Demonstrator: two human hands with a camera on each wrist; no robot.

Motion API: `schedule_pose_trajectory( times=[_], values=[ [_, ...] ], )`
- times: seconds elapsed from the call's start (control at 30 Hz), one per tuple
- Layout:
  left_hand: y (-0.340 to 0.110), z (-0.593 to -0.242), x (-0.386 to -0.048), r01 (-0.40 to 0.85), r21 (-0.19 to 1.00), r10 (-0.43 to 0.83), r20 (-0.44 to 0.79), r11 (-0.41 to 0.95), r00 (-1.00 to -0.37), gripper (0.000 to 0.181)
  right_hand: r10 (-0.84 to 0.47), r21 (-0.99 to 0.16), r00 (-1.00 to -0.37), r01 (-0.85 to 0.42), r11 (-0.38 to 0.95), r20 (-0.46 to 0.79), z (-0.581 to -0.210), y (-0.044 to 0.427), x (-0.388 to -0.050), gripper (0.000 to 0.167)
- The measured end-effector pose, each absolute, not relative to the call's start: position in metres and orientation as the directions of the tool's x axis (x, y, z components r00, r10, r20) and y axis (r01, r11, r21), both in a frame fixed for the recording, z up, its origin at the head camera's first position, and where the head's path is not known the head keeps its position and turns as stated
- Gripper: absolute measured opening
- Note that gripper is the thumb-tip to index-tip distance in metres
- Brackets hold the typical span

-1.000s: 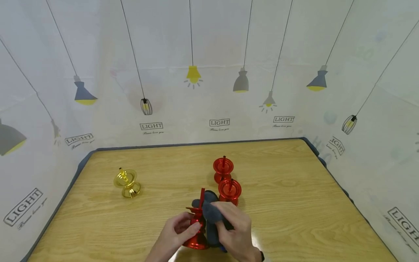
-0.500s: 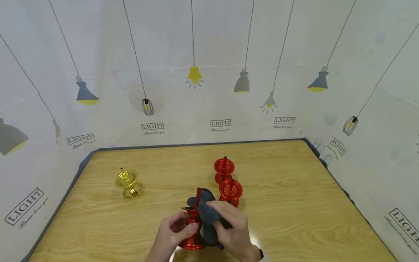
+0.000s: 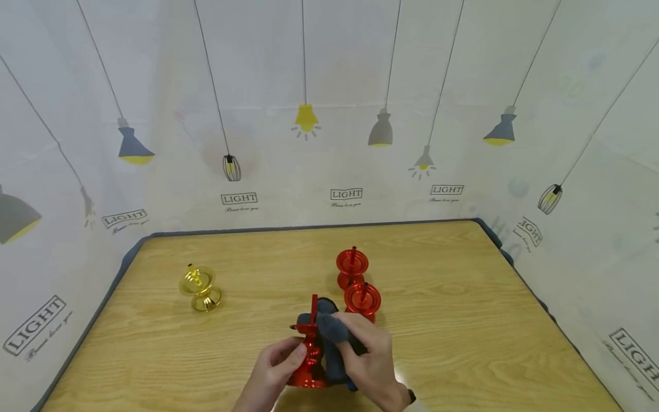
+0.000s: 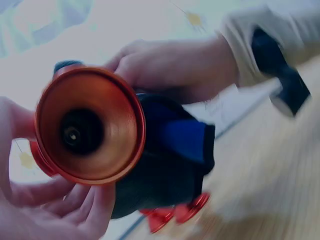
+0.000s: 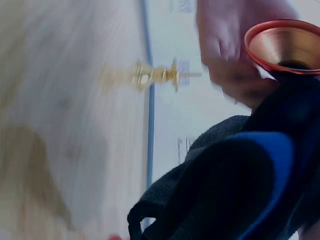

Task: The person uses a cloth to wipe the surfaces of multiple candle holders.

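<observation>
My left hand (image 3: 278, 361) grips a shiny red candlestick (image 3: 309, 375) by its stem, near the table's front. The candlestick's spike points up. In the left wrist view its hollow base (image 4: 117, 130) faces the camera. My right hand (image 3: 373, 357) pinches a dark blue-grey cloth (image 3: 333, 329) between thumb and fingers. The cloth lies against the right side of the spike and plate and hangs down beside the stem. In the right wrist view the cloth (image 5: 215, 185) shows a bright blue edge, and it covers part of the candlestick.
Two more red candlesticks stand just beyond my right hand, a farther one (image 3: 352, 262) and a nearer one (image 3: 373, 297). A gold candlestick (image 3: 206, 300) stands at the left of the wooden table (image 3: 463, 320). A printed white curtain (image 3: 278, 149) surrounds the table's back and sides.
Both hands, with the red candlestick and cloth, shift slightly left and then back right. The candlestick's tilt varies a little. The standing candlesticks stay where they are.
</observation>
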State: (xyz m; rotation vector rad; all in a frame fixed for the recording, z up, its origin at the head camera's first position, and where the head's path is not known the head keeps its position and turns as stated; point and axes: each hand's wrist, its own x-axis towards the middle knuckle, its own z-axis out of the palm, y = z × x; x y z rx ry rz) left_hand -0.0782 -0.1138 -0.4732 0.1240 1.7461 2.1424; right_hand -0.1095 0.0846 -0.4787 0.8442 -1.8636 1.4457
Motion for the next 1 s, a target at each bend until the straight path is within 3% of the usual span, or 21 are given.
schedule_pose_trajectory(
  times=[0.13, 0.33, 0.43, 0.5, 0.6, 0.77, 0.9, 1.0],
  values=[
    [-0.105, -0.469, -0.072, -0.15, 0.985, 0.071, -0.156, 0.086, -0.985, 0.039, -0.146, -0.43, -0.476, -0.863, 0.264, 0.867, -0.478, 0.084, -0.114, 0.035],
    [-0.096, -0.468, -0.071, -0.164, 0.972, -0.061, -0.156, 0.17, -0.986, 0.039, -0.208, -0.272, -0.328, -0.928, 0.255, 0.922, -0.481, 0.079, -0.119, 0.017],
    [-0.098, -0.47, -0.073, -0.152, 0.98, -0.049, -0.147, 0.131, -0.988, 0.036, -0.201, -0.308, -0.351, -0.926, 0.218, 0.914, -0.482, 0.08, -0.119, 0.02],
    [-0.102, -0.471, -0.075, -0.135, 0.988, 0.004, -0.135, 0.071, -0.991, 0.035, -0.188, -0.375, -0.405, -0.91, 0.176, 0.895, -0.483, 0.081, -0.118, 0.028],
    [-0.108, -0.476, -0.075, -0.115, 0.99, 0.147, -0.102, -0.084, -0.984, 0.035, -0.171, -0.494, -0.505, -0.863, 0.106, 0.846, -0.484, 0.084, -0.115, 0.04],
    [-0.113, -0.482, -0.075, -0.195, 0.913, 0.404, -0.036, -0.358, -0.914, 0.034, -0.143, -0.632, -0.628, -0.775, 0.024, 0.765, -0.481, 0.085, -0.109, 0.04],
    [-0.111, -0.484, -0.075, -0.259, 0.869, 0.481, -0.028, -0.422, -0.876, 0.033, -0.123, -0.652, -0.65, -0.758, 0.035, 0.75, -0.477, 0.085, -0.107, 0.038],
    [-0.108, -0.48, -0.074, -0.235, 0.903, 0.427, -0.065, -0.359, -0.902, 0.037, -0.135, -0.606, -0.615, -0.788, 0.103, 0.777, -0.472, 0.085, -0.109, 0.037]
  ],
)
